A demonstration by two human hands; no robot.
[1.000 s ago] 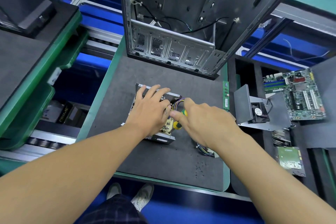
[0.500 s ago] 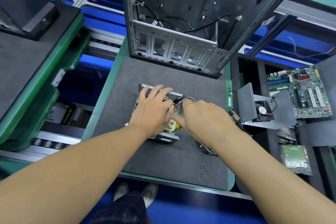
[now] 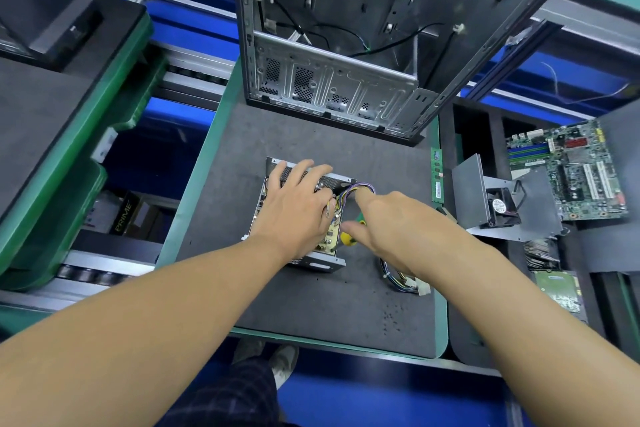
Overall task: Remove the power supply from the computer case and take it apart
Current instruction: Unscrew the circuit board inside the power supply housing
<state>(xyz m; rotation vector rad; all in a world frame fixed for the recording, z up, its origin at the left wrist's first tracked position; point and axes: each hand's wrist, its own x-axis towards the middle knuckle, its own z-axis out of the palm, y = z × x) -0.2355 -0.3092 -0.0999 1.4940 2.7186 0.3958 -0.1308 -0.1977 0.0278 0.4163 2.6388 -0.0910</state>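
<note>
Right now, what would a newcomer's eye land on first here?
At the middle of the grey mat, the left hand lies flat on the opened power supply. The right hand grips a yellow-green screwdriver at the supply's right side, near the coloured wire bundle. Behind them stands the stripped computer case, and a green motherboard lies far right.
</note>
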